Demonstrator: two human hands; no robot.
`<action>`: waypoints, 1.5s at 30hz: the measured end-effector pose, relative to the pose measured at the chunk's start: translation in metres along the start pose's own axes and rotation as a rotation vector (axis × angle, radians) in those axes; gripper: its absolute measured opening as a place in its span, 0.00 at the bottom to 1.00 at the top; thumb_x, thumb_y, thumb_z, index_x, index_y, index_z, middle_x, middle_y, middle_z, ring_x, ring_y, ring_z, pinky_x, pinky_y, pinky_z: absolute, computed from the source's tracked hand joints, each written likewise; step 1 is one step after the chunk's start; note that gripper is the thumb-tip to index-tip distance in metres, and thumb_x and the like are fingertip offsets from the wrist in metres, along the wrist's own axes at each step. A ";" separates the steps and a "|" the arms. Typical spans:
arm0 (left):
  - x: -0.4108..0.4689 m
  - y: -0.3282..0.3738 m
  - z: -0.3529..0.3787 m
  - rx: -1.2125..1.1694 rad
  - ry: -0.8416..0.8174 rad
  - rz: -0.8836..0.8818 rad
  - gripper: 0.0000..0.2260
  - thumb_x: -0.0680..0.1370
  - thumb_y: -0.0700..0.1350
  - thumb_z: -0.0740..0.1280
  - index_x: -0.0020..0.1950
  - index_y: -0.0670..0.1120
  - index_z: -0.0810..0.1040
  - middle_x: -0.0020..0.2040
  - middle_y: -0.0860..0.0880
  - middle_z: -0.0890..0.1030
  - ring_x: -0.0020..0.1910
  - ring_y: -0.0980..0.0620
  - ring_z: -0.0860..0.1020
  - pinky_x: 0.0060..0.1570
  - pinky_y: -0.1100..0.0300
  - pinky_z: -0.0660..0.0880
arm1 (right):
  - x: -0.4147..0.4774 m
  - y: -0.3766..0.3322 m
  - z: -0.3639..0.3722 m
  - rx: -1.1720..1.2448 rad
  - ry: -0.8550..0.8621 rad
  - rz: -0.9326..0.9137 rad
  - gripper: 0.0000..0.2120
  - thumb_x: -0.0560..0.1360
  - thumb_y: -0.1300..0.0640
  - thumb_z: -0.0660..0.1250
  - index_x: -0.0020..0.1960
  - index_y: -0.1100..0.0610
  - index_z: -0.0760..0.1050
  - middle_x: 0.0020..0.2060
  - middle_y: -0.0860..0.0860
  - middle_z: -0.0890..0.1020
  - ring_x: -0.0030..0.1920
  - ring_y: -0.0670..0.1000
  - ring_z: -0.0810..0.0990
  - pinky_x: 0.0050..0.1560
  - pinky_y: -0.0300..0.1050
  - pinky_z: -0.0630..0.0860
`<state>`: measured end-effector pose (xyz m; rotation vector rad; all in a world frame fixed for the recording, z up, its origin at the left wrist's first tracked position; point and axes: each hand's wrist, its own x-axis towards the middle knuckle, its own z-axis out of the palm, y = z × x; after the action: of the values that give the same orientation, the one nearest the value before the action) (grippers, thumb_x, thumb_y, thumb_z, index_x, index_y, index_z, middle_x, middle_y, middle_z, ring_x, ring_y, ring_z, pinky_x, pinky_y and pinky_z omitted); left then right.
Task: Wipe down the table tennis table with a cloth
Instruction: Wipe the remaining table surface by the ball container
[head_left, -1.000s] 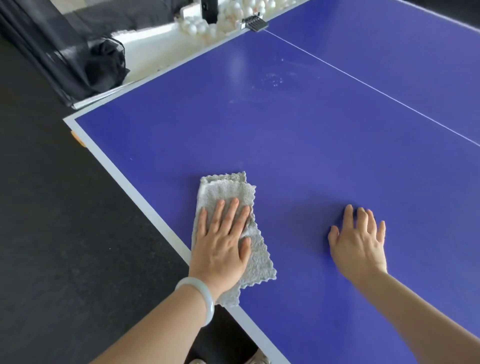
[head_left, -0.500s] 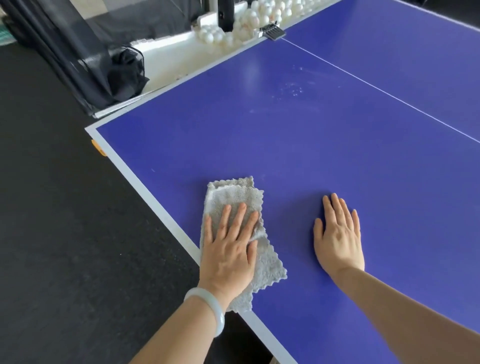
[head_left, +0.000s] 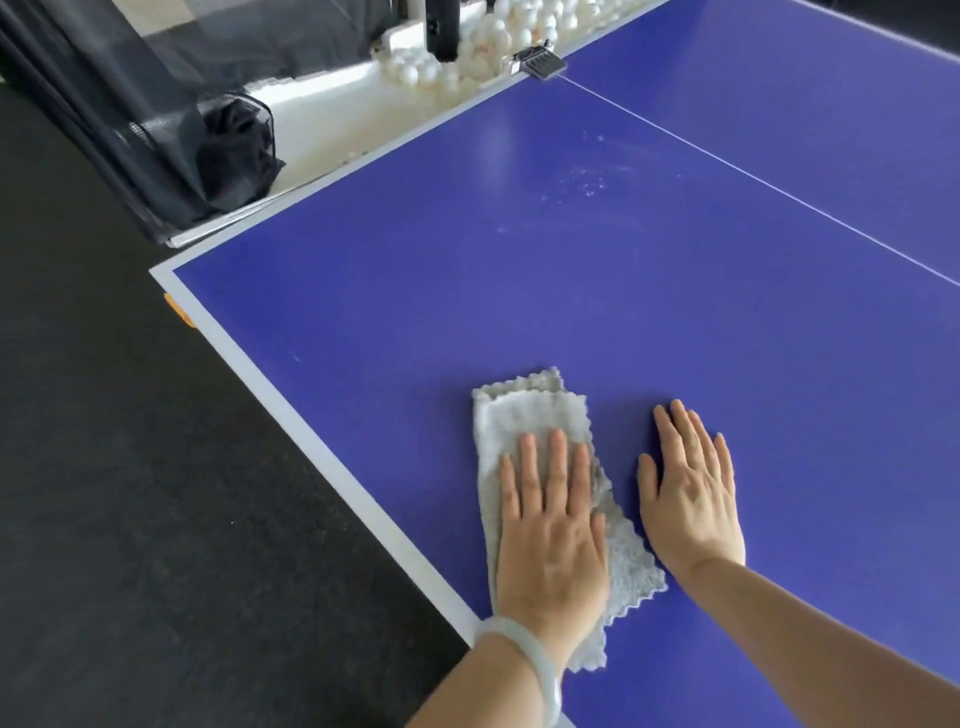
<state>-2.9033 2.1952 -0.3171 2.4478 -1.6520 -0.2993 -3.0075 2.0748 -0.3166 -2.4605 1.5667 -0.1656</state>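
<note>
Under the flat left hand (head_left: 550, 535), a grey, scallop-edged, folded cloth (head_left: 524, 415).

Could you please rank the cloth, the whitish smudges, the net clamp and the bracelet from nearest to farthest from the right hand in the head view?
From the right hand:
1. Cloth, just to its left, under the left hand.
2. Bracelet, on the left wrist, lower left.
3. Whitish smudges, farther up the table.
4. Net clamp, at the far edge.
</note>
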 end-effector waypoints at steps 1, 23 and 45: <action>0.013 -0.002 -0.002 0.023 -0.025 0.133 0.27 0.84 0.54 0.45 0.82 0.47 0.45 0.81 0.45 0.41 0.79 0.40 0.37 0.76 0.39 0.46 | 0.000 0.000 -0.001 0.012 0.000 0.002 0.27 0.83 0.50 0.51 0.81 0.55 0.54 0.80 0.48 0.53 0.80 0.47 0.47 0.79 0.45 0.39; 0.129 -0.006 -0.013 0.142 -0.090 0.497 0.25 0.83 0.55 0.45 0.82 0.55 0.49 0.82 0.53 0.47 0.80 0.48 0.44 0.77 0.42 0.45 | -0.001 -0.002 -0.009 0.117 -0.028 0.012 0.28 0.83 0.45 0.40 0.81 0.53 0.50 0.80 0.43 0.50 0.79 0.39 0.42 0.79 0.45 0.40; 0.225 -0.060 -0.036 0.244 0.018 0.119 0.27 0.81 0.54 0.47 0.80 0.50 0.59 0.81 0.50 0.56 0.79 0.46 0.55 0.75 0.41 0.57 | 0.161 0.084 -0.042 0.060 0.062 0.663 0.30 0.84 0.49 0.46 0.81 0.62 0.45 0.81 0.56 0.46 0.80 0.54 0.42 0.78 0.55 0.38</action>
<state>-2.7583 2.0095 -0.3130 2.4955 -1.9190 -0.0618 -3.0217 1.8892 -0.2996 -1.7788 2.2588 -0.1698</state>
